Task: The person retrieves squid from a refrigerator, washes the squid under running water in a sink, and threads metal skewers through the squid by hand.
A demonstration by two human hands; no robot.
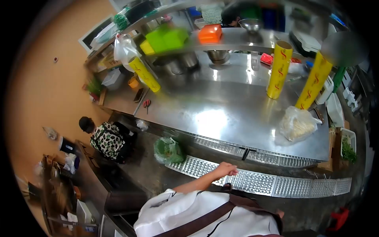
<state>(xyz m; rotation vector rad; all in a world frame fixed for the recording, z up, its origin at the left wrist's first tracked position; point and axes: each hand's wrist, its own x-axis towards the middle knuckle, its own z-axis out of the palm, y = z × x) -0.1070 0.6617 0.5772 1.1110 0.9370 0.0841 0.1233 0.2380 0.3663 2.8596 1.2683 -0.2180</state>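
My left hand (227, 170) hangs in front of my white shirt, over the row of perforated metal floor grates (252, 181). Its fingers are curled in, and no object shows in it. Only a sliver of skin, possibly my right hand (280, 213), shows at the right side of my body; its fingers are hidden. Beyond the grates stands a steel worktable (221, 94). On it are upright yellow rolls (279, 69), a clear bag with pale contents (299, 125) at the right, and red-handled scissors (147, 104) at the left.
A person (108, 138) in a camouflage top and dark cap is low at the left. A green bag (169, 151) sits on the floor by the grates. Above the worktable, a shelf holds green containers (167, 38), an orange box (210, 34) and a metal bowl (250, 25).
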